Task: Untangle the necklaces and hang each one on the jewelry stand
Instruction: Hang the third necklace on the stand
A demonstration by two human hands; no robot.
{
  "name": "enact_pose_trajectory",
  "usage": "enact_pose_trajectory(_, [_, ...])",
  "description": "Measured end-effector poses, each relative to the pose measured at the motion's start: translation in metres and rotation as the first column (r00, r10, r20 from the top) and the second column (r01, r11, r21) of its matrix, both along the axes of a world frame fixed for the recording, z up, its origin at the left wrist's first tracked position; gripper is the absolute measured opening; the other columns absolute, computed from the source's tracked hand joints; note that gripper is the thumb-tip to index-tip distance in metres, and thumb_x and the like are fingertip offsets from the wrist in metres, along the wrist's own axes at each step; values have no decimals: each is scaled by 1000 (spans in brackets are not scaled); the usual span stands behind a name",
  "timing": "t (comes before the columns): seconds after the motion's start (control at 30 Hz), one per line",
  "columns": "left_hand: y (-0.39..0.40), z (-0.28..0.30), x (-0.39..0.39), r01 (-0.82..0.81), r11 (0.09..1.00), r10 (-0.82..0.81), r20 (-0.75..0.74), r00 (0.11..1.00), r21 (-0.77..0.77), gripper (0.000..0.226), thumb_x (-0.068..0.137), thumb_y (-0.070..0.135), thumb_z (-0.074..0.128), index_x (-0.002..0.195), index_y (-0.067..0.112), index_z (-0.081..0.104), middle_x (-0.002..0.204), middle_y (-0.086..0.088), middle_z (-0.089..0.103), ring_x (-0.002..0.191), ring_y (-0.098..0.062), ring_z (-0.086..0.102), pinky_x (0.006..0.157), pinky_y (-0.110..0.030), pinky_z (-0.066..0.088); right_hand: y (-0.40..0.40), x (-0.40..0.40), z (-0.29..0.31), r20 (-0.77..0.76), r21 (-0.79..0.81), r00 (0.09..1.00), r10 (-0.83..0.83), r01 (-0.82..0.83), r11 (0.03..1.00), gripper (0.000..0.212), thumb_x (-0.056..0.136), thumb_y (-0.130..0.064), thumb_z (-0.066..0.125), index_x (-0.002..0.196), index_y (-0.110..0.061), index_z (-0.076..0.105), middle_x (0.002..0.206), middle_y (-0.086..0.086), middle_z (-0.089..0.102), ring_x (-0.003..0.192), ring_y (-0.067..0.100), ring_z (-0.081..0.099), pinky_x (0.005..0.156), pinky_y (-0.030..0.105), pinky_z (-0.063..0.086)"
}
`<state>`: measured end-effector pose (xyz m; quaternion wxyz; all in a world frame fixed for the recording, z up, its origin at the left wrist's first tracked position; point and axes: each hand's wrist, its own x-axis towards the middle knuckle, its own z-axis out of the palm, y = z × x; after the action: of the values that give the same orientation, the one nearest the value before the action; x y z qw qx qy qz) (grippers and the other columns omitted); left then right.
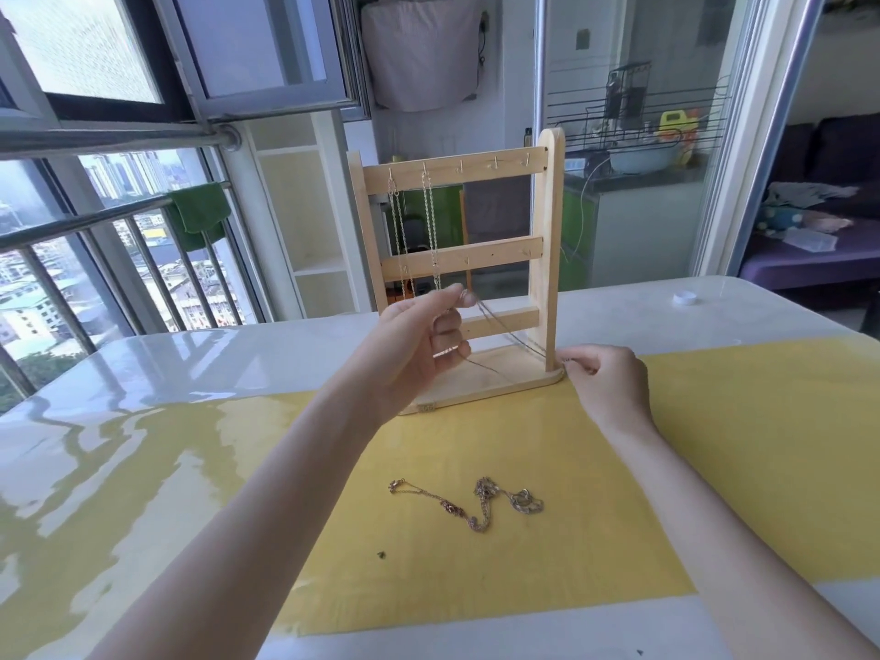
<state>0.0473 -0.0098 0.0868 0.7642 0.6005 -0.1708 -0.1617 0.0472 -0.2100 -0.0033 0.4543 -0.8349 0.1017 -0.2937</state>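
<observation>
At the centre of the frame a wooden jewelry stand (547,259) sits upright on a glossy surface (190,364), its base at the far edge of a yellow mat (476,578). Two chain necklaces (414,231) hang from hooks at the left end of the stand's top bar, dropping past the middle bar. The left hand (419,345) is raised in front of the lower left of the stand, its grip pinched together at thumb and forefinger on a thin chain (505,331). This chain runs down and to the right, to the right hand (605,378), which sits by the right corner of the stand's base with its fingers curled and its grip clamped on the chain's other end. Part of the chain also trails across the base from below the left hand. In the lower centre of the frame, a tangled pile of necklaces (476,502) lies on the mat, well apart from both hands. A small white cap (685,298) rests on the surface at the upper right.
</observation>
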Motion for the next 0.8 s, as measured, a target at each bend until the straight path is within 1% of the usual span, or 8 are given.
enact_pose_trajectory(0.17, [-5, 3, -2, -53, 997, 51, 43, 998, 48, 23, 95, 26, 53, 78, 13, 62, 58, 5, 35, 52, -7, 37, 60, -18, 47, 4, 2, -12, -106, -126, 994, 23, -36, 991, 29, 89, 6, 49, 98, -3, 74, 101, 9, 73, 101, 24, 64, 77, 17, 40])
enact_pose_trajectory(0.23, [-5, 4, 0, -173, 973, 150, 150, 977, 155, 23, 94, 25, 55, 79, 9, 61, 55, 6, 45, 53, -8, 45, 63, -19, 51, 3, 3, -15, -118, -158, 993, 6, -25, 987, 30, 88, 6, 48, 98, -4, 74, 101, 9, 73, 103, 26, 63, 82, 22, 43])
enact_pose_trajectory(0.3, [-5, 5, 4, -349, 900, 254, 336, 907, 262, 25, 93, 24, 56, 75, 7, 61, 59, 1, 53, 57, -9, 52, 66, -20, 53, 2, 3, -17, -137, -162, 991, -5, -17, 987, 31, 89, 6, 46, 99, -5, 74, 102, 8, 73, 106, 27, 62, 87, 26, 46])
enact_pose_trajectory(0.4, [-5, 5, 9, -475, 843, 327, 460, 826, 254, 26, 93, 23, 56, 73, 7, 61, 64, -3, 58, 55, -5, 56, 62, -15, 53, 5, 3, -17, -157, -166, 988, 16, -42, 985, 30, 89, 4, 48, 98, -5, 74, 101, 8, 73, 106, 28, 61, 86, 28, 46])
enact_pose_trajectory(0.53, [-12, 10, 11, -457, 862, 334, 434, 837, 218, 27, 94, 23, 54, 93, -2, 63, 78, -5, 62, 72, -8, 61, 70, -20, 56, 14, 1, -17, -211, -183, 973, 91, -131, 974, 23, 88, 0, 51, 88, -2, 74, 96, 8, 73, 96, 25, 63, 81, 31, 49])
enact_pose_trajectory(0.67, [-18, 21, 12, -389, 904, 311, 352, 883, 178, 19, 93, 25, 57, 81, 12, 64, 69, 2, 62, 62, -3, 61, 72, -21, 57, 17, -2, -12, -327, -173, 934, 145, -210, 962, 18, 90, -11, 55, 83, -14, 72, 95, 0, 69, 108, 23, 56, 84, 31, 46])
enact_pose_trajectory(0.73, [-19, 27, 15, -377, 906, 296, 350, 889, 192, 20, 92, 25, 59, 79, 11, 64, 64, 4, 60, 57, -2, 59, 66, -17, 55, 20, -3, -1, -313, -106, 927, 206, -250, 962, 13, 91, -15, 57, 89, -19, 69, 95, -7, 62, 111, 17, 51, 86, 27, 41])
enact_pose_trajectory(0.8, [-20, 32, 17, -357, 903, 262, 351, 899, 238, 20, 90, 24, 61, 84, 6, 65, 67, 1, 61, 58, -4, 59, 63, -15, 53, 25, -5, 18, -204, 81, 927, 315, -305, 949, 12, 92, -18, 60, 98, -17, 70, 100, -10, 63, 106, 11, 54, 85, 23, 39])
